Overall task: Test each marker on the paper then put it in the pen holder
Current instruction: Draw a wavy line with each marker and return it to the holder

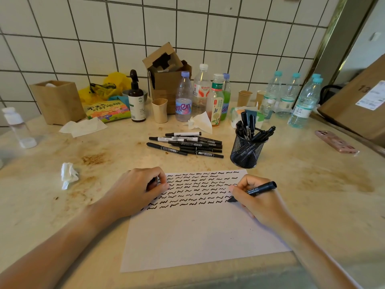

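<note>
— On the bench [291, 170], what lies right in front of the person?

— A white sheet of paper [198, 230], its upper part filled with rows of short black squiggles. The lower part is bare.

— And the right hand [256, 197]?

— It rests on the right edge of the sheet, fingers [242, 185] curled around a black marker [257, 189] in a writing grip. The tip touches the paper at the end of one of the lower rows, and the barrel slants up and to the right.

— The left hand [135, 190]?

— It sits on the sheet's upper left corner. Its fingers are curled in, thumb against forefinger, pinching something small and dark; likely the marker's cap, though I cannot tell for sure.

— Where are the other markers?

— A loose pile of markers [185, 144] lies beyond the paper, near the middle of the bench. Just to the right stands a black mesh pen holder [246, 150] with several markers upright or leaning inside it.

— Anything else around?

— A crumpled tissue [68, 175] left of the paper, a pink phone [336, 142] far right, plastic bottles [200, 94] and a brown pump bottle [136, 101] along the tiled wall, and an open cardboard box [166, 76] behind them.
</note>
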